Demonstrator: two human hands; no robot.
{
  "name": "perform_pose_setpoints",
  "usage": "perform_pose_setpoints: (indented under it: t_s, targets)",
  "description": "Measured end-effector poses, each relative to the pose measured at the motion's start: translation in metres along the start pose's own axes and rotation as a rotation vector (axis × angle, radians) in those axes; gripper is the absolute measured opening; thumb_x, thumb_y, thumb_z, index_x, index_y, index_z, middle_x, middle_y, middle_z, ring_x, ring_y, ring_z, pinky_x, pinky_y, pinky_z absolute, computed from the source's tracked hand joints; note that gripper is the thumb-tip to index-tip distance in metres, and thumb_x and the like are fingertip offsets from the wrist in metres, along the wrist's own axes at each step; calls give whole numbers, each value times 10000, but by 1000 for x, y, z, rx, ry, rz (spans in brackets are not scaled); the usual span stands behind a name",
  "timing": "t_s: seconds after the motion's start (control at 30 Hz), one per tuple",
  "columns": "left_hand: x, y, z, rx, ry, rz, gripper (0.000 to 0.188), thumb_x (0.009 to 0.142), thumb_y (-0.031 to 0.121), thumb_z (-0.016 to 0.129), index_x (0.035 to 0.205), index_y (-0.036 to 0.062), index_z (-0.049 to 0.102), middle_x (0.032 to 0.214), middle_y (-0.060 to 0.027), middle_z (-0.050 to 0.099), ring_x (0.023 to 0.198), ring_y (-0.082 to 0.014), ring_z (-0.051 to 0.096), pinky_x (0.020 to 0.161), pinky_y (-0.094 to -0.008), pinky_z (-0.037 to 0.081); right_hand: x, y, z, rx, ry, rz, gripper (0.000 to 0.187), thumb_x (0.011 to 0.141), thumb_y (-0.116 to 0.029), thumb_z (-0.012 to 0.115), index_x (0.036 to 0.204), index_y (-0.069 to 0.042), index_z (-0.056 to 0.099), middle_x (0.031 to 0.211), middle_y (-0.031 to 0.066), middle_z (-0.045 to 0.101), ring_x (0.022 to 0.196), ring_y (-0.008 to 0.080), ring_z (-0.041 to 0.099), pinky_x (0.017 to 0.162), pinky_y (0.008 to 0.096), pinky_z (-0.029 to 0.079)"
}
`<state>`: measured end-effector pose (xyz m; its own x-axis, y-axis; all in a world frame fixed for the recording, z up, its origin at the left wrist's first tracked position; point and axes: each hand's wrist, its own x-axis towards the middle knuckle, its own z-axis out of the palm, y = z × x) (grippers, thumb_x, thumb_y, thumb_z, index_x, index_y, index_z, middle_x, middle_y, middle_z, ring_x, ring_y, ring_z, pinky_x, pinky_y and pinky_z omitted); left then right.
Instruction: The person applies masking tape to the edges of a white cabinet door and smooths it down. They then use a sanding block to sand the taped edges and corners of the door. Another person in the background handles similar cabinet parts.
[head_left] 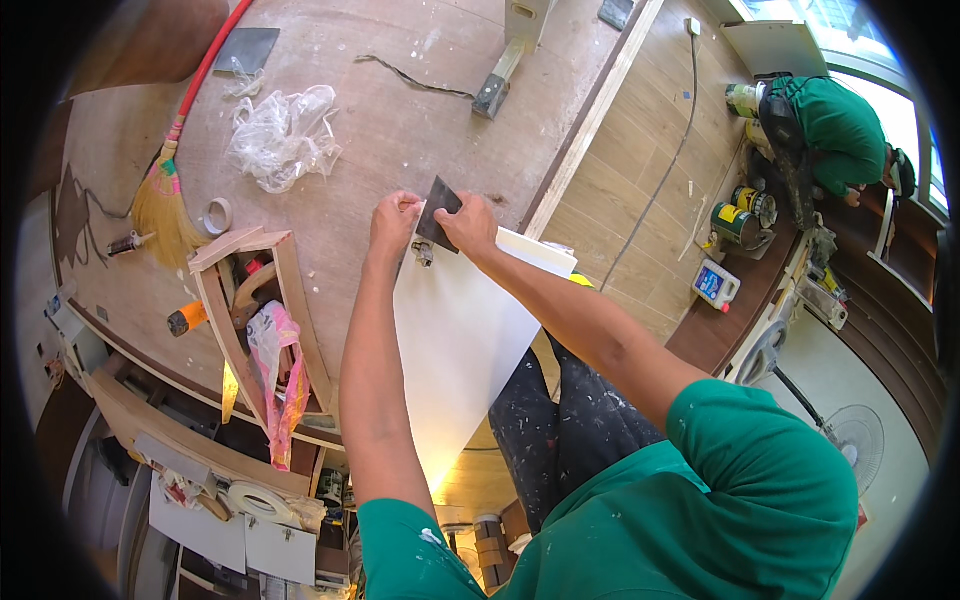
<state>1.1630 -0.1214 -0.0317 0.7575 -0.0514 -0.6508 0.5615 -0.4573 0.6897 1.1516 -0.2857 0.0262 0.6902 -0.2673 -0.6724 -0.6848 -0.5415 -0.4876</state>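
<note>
A white cabinet door (455, 330) with a metal hinge (423, 254) near its far left corner extends from my hands down toward my lap. My left hand (393, 228) is closed at that far corner, its fingertips pinching the edge. My right hand (472, 226) grips a thin, dark grey rectangular sheet (438, 205), which looks like sandpaper, with the thumb on its face. The sheet is tilted against the far end of the door, close to my left fingertips. My right fingers are partly hidden behind it.
Crumpled clear plastic (285, 138), a tape roll (216, 216) and a straw broom (165, 215) lie on the board ahead. A wooden tool carrier (270, 320) stands left. Paint cans (735, 226), a white jug (716, 285) and a crouching person in green (835, 130) are right.
</note>
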Motion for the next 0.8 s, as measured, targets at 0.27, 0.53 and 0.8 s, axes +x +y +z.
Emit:
perform_pose_setpoints:
  t_s: [0.27,0.53,0.8]
  targets:
    - [2,-4,2,-30,18,-37,158,886,83,685,1020,7,721,855,-111,742,762,-184,704,683,-323,541,-1,-2,-1,-11,-2,-15,312,748,-310,728,951,-74,751,834,183,733,856,376,714,774,473,546]
    - [5,-10,2,16,12,-19,141,895,65,684,1017,-1,711,869,-92,724,764,-160,690,659,-296,557,-1,1,-1,-21,4,-34,313,743,-309,728,951,-76,749,827,178,732,852,374,714,770,476,544]
    - [1,-4,1,-35,-2,-44,135,906,71,688,1016,-5,704,870,-75,711,766,-136,677,639,-279,564,-4,-1,1,-5,36,-46,330,745,-319,722,956,-66,748,816,189,724,802,366,710,731,458,543]
